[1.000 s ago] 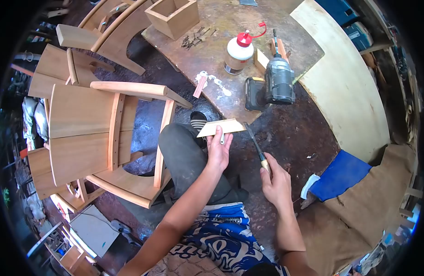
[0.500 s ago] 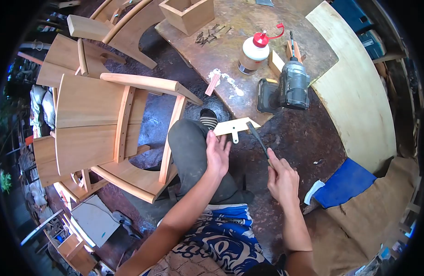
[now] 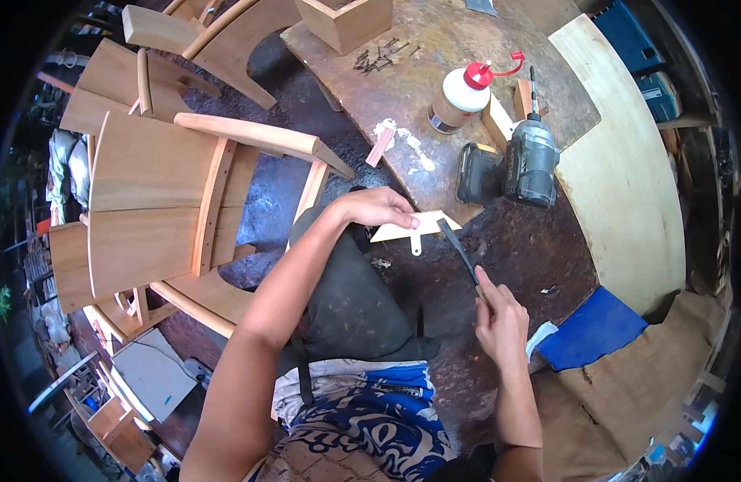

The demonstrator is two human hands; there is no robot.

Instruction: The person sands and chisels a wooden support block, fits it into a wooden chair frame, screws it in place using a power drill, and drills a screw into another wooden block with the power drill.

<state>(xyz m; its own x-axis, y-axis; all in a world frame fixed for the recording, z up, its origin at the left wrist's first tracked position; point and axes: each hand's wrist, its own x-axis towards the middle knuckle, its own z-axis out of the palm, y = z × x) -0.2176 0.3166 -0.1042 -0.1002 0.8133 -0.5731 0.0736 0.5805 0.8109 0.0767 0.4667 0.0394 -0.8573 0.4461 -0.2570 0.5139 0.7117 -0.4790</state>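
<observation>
My left hand (image 3: 380, 209) reaches over a flat, pale, slant-ended piece (image 3: 429, 223) and grips it, thumb on its upper face. A small white tab (image 3: 416, 243) with a hole sticks out below the piece. In my right hand (image 3: 501, 317) is a chisel (image 3: 460, 251), a dark narrow flat blade, its tip at the right end of the pale piece. My fingers hide most of its handle. Just beyond stands the low worktable (image 3: 434, 181), where a pinkish grooved strip (image 3: 380, 148) lies beside white glue smears (image 3: 418, 153).
On the worktable are a red-capped glue bottle (image 3: 461, 96), a cordless driver (image 3: 531, 165), loose screws (image 3: 378, 58) and a wooden box (image 3: 346, 24). Wooden chairs (image 3: 157, 201) crowd the left. A curved pale board (image 3: 627, 161), blue sheet (image 3: 591, 329) and brown cloth (image 3: 627, 386) lie right.
My left hand has moved from below the pale piece's left end to over its top. The chisel stays at the right end. The view has shifted slightly.
</observation>
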